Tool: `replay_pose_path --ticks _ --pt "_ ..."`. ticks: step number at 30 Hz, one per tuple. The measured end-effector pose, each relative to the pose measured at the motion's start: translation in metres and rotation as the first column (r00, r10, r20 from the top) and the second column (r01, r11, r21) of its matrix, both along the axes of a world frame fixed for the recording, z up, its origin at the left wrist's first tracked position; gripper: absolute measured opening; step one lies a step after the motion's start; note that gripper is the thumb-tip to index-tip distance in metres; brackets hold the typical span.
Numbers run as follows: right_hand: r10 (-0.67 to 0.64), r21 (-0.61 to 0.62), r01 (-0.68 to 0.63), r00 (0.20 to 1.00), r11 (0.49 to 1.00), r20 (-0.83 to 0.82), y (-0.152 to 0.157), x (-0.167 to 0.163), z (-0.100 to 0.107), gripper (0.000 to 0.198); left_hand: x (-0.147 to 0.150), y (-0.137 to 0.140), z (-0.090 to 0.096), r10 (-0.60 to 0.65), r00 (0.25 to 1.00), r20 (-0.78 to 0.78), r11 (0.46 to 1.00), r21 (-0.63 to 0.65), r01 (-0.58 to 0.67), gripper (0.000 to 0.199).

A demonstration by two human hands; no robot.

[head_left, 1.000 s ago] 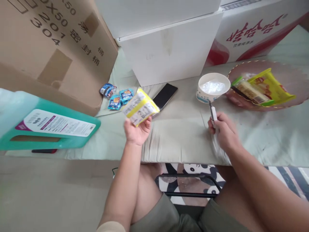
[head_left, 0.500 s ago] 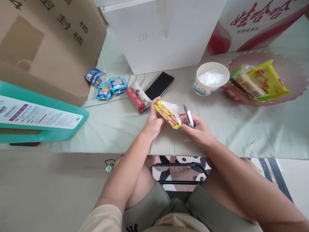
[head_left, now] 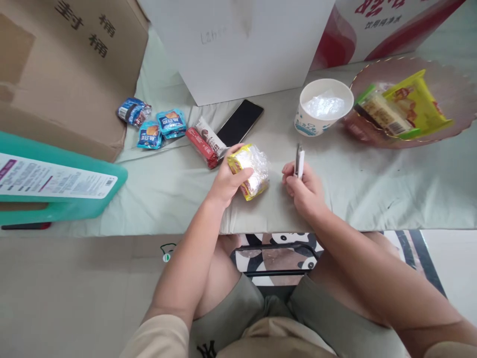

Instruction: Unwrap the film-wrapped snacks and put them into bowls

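Note:
My left hand [head_left: 228, 179] grips a yellow snack pack [head_left: 246, 189] in loose clear wrap [head_left: 260, 166], its thumb lying across the crinkled plastic. To its right, my right hand [head_left: 306, 189] is closed around a slim white and dark utility knife [head_left: 299, 161], whose narrow tip points away from me. The two hands are apart, just above the table. Right behind my left hand lie red and white snack bars [head_left: 206, 141] and a black phone [head_left: 241, 121].
A paper cup [head_left: 320, 109] holds clear plastic. Beside it, a pink scalloped bowl [head_left: 452, 94] carries snack packs. Blue snack packets [head_left: 170, 123] lie at left near a cardboard box [head_left: 74, 94] and a green jug [head_left: 63, 211]. A white box [head_left: 246, 54] stands at the back.
My right hand has drawn away from the snack pack with the knife, now pointing more upright. The pack has turned in my left hand so its clear wrap faces up. The view has shifted slightly.

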State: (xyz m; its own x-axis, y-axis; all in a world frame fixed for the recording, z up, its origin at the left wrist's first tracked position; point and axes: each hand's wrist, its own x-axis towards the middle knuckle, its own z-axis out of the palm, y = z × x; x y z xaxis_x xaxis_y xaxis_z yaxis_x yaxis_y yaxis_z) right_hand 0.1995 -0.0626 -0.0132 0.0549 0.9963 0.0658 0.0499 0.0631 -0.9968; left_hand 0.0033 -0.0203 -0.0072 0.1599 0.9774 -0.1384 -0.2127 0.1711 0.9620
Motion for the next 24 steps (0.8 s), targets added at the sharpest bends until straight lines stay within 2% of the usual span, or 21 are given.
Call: replay_pose_path --ticks 2,4,8,11,13,17,21,24 --pt "-0.049 -0.138 0.029 0.988 0.99 -0.145 0.003 0.0 0.0 0.012 -0.002 -0.001 -0.005 0.062 0.996 -0.067 0.998 0.025 -0.061 0.074" --pt "-0.07 -0.215 0.017 0.968 0.977 -0.239 0.004 -0.001 0.001 0.017 -0.001 -0.002 -0.01 0.108 0.985 -0.135 0.992 0.086 -0.097 0.071" --pt "0.018 -0.204 -0.069 0.97 0.977 -0.242 0.002 -0.004 0.003 0.026 0.004 -0.001 -0.018 0.077 0.954 -0.29 0.969 0.249 -0.002 0.069" --pt "0.11 -0.165 -0.139 0.979 0.976 -0.171 -0.001 -0.007 0.006 0.025 0.008 -0.001 -0.018 0.08 0.939 -0.335 0.961 0.275 0.016 0.071" --pt "0.14 -0.136 -0.158 0.981 0.978 -0.135 -0.003 -0.009 0.01 0.023 0.01 -0.003 -0.016 0.098 0.948 -0.303 0.964 0.267 -0.014 0.072" --pt "0.165 -0.076 -0.175 0.98 0.982 -0.113 -0.005 -0.014 0.014 0.036 0.016 -0.008 -0.008 0.086 0.982 -0.169 0.979 0.195 -0.052 0.071" --pt "0.184 -0.113 -0.194 0.978 0.975 -0.094 -0.005 -0.016 0.012 0.036 0.023 -0.011 -0.003 0.085 0.996 -0.017 0.992 0.093 -0.083 0.056" --pt "0.165 -0.145 -0.173 0.984 0.974 -0.067 -0.005 -0.015 0.013 0.034 0.027 -0.012 -0.004 0.128 0.992 -0.011 0.982 0.14 -0.125 0.049"
